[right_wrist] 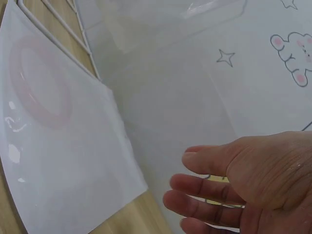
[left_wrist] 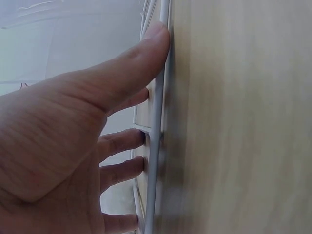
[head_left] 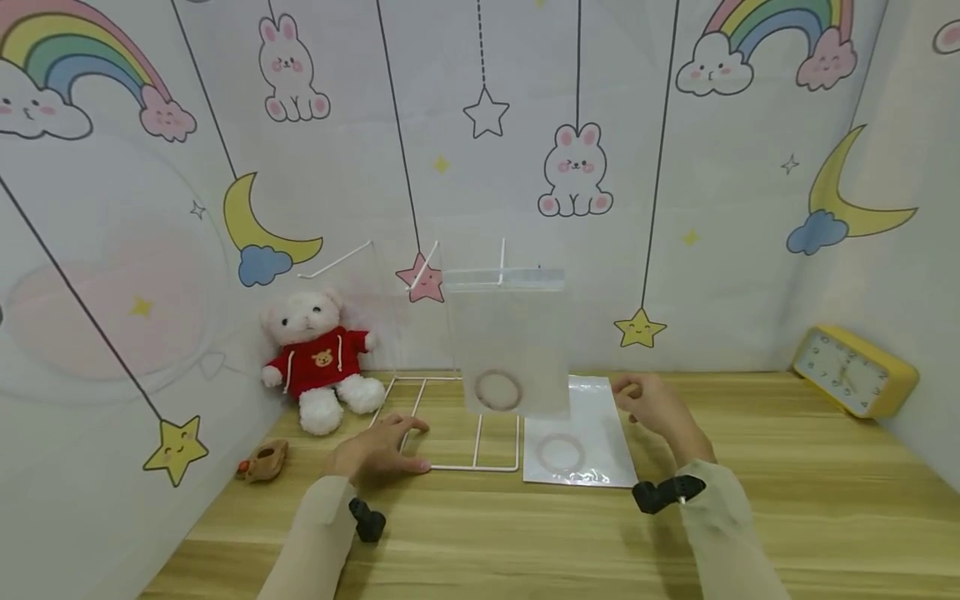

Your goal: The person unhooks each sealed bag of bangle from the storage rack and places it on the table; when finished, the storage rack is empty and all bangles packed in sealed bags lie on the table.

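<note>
A white wire rack (head_left: 517, 433) stands on the table, its hook arms rising at the top. From its right hook hangs a translucent zip bag (head_left: 517, 342) with a ring-shaped pinkish mark low on it. My left hand (head_left: 378, 448) rests on the rack's base, fingers spread; in the left wrist view its thumb (left_wrist: 141, 56) lies along the front rail. A glossy white packet (head_left: 600, 425), also marked with a pale pink ring, lies flat right of the base. Beside the packet's far right corner is my right hand (head_left: 660, 412), fingers loosely bent and holding nothing.
A white teddy bear (head_left: 318, 358) in a red top sits behind the rack's left side. Nearer on the left lies a small brown wooden figure (head_left: 266, 461). A yellow clock (head_left: 855, 371) stands at the right. A wall covering printed with cartoons (head_left: 720, 167) closes off the back.
</note>
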A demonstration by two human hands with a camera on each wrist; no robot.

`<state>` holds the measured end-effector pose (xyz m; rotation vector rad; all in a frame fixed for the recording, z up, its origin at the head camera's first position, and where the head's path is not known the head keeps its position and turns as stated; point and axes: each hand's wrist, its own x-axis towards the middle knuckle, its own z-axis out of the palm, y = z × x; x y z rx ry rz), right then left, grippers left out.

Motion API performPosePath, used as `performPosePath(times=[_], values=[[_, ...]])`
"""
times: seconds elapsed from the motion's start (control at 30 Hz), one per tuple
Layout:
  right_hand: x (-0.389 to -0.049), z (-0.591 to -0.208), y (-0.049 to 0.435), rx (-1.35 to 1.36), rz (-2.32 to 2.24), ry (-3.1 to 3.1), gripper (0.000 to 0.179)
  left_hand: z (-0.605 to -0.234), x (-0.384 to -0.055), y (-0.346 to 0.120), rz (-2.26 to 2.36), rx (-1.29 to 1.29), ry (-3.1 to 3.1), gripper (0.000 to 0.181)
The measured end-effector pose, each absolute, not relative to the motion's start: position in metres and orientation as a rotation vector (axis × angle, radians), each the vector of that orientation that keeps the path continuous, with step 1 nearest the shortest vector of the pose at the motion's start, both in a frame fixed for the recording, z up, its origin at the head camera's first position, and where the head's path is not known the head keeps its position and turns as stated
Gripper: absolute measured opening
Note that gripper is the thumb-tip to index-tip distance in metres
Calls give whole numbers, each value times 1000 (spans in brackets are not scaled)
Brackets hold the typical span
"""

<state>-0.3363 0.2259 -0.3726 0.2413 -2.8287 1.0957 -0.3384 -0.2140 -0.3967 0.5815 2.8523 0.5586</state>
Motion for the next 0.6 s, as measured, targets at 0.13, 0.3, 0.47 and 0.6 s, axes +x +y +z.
performPosePath(times=[0.13, 0.3, 0.47, 0.6], values=[[-336, -364, 223, 293, 1098, -2774, 22, -397, -339, -214, 555, 569, 2854, 65], [-333, -348, 217, 370, 1121, -2627, 17, -395, -339, -214, 553, 551, 2856, 64], [-325, -333, 212, 451, 1102, -2494, 16, -395, -341, -214, 565, 553, 2851, 65], [-318, -324, 205, 505, 1092, -2443, 16, -397, -340, -214, 563, 551, 2844, 66]])
